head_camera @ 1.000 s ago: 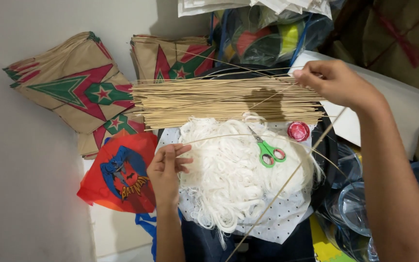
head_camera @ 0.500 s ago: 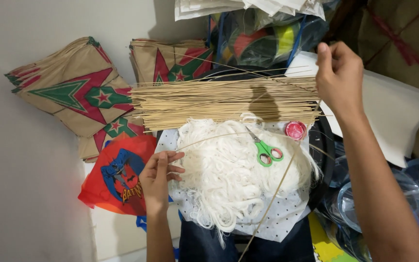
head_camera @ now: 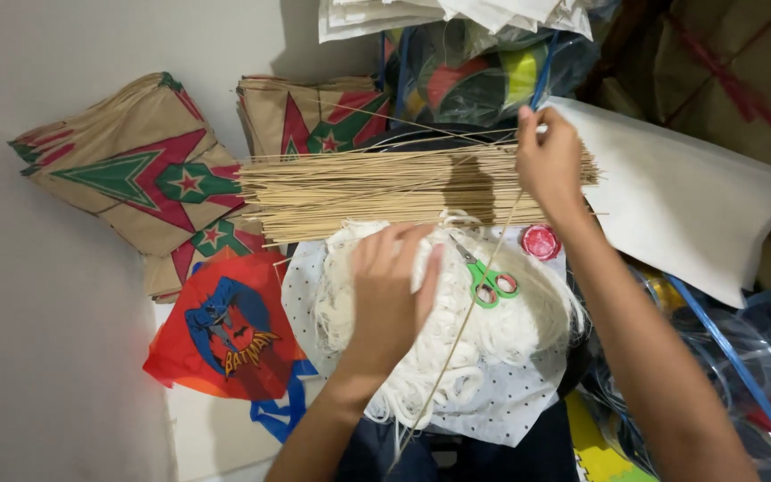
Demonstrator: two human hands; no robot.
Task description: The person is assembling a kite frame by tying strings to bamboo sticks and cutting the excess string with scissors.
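My right hand (head_camera: 548, 165) pinches the top end of a thin bamboo stick (head_camera: 466, 321) that runs down and left across my lap. It hovers over the right end of a bundle of thin bamboo sticks (head_camera: 385, 183) lying crosswise. My left hand (head_camera: 388, 290) rests palm down, fingers apart, on a heap of white string (head_camera: 510, 335) spread over a dotted white cloth (head_camera: 493, 406). Green-handled scissors (head_camera: 485, 278) lie on the string just right of that hand. A small pink round thing (head_camera: 541, 242) sits beside them.
Stacks of brown paper kites with red and green stars (head_camera: 136, 174) lie at the left and behind the bundle. A red kite with a cartoon print (head_camera: 225, 335) lies at lower left. A white sheet (head_camera: 689, 201) and plastic-wrapped bundles (head_camera: 742, 339) fill the right.
My right hand has risen and shifted left with the single stick, so the stick now stands steeper. My left hand has moved right from the cloth's edge onto the string heap.
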